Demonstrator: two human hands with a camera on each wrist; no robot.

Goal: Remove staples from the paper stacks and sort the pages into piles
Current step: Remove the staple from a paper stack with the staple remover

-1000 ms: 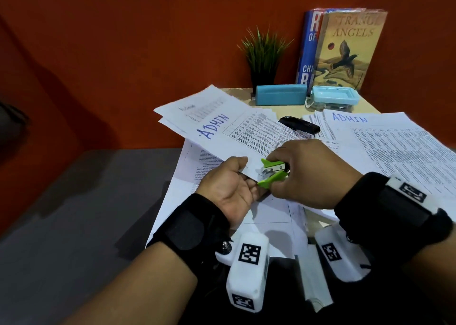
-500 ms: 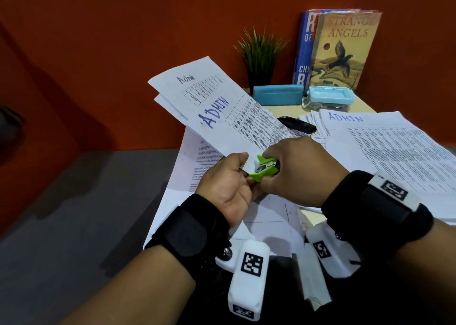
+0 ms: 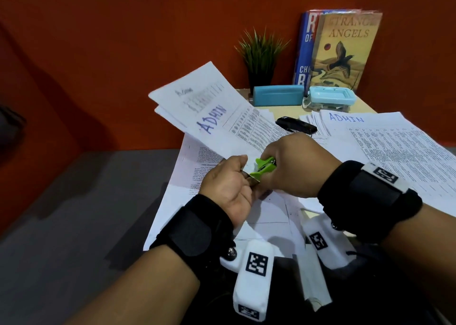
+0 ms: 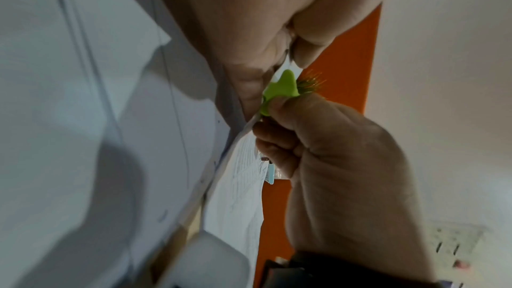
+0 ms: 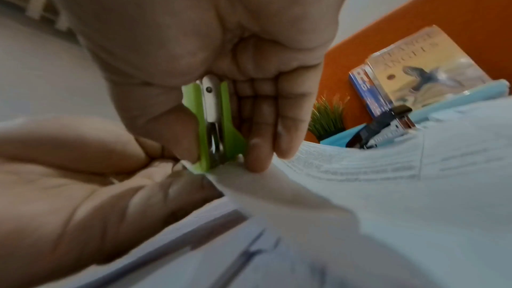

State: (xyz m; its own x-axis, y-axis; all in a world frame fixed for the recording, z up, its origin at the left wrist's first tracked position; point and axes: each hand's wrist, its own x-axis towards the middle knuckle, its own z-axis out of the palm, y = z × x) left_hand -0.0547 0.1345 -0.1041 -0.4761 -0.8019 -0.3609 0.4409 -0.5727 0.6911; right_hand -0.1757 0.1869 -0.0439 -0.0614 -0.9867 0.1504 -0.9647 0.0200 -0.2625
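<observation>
Staple pull in progress at near corner of stack [image 3: 217, 117], held above desk papers: left hand [image 3: 227, 189] pinching corner, right hand [image 3: 293, 166] squeezing remover [image 3: 264, 168]; best to pinch close beside jaws, pull straight, avoid tearing; staple itself not visible.

You cannot see the staple: the green staple remover [image 5: 214, 130] and your right hand [image 3: 293, 166] cover that paper corner.
</observation>
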